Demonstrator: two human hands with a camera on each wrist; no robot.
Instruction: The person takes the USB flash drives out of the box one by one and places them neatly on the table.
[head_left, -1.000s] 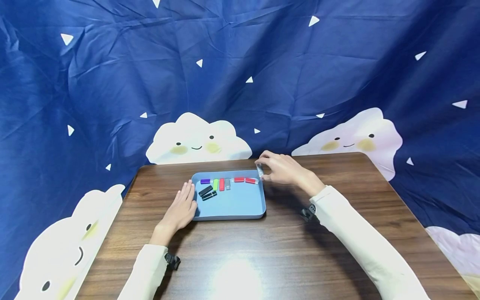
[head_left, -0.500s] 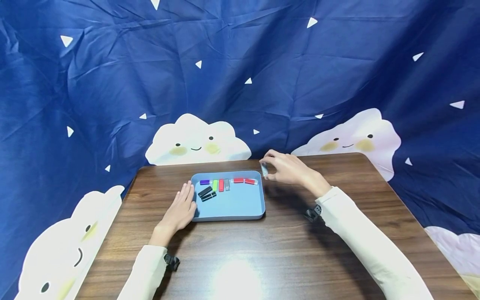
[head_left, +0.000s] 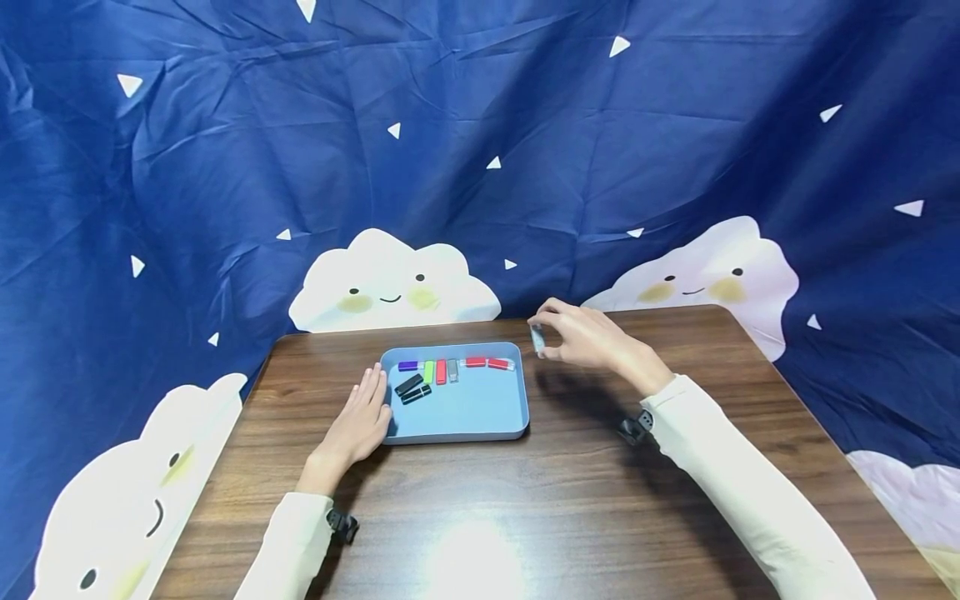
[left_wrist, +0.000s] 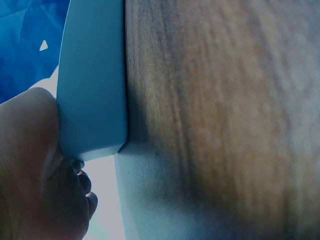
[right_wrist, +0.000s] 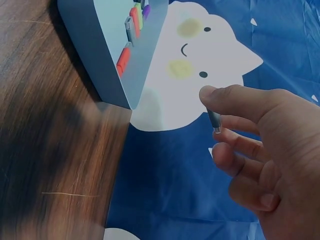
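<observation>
A light blue tray (head_left: 472, 412) lies on the table, holding several USB flash drives. Along its far side are a purple one (head_left: 407, 366), a green one (head_left: 429, 372), an upright-set red one (head_left: 441, 372), a grey one (head_left: 452, 371) and two red ones (head_left: 476, 362) lying crosswise. Two black ones (head_left: 408, 384) sit at the left. My left hand (head_left: 360, 421) rests straight-fingered against the tray's left wall. Just off the tray's far right corner, my right hand (head_left: 585, 337) pinches a grey USB flash drive (right_wrist: 214, 118) between thumb and fingers, above the table.
The brown wooden table (head_left: 465, 500) extends around the tray, with a glare spot near the front. Behind it hangs a dark blue cloth (head_left: 450, 100) printed with white clouds. Black straps (head_left: 636, 427) with cameras sit on both wrists.
My right hand has shifted a little right, carrying the grey flash drive from the tray's right rim to beyond it. My left hand and the drives in the tray stay as they were.
</observation>
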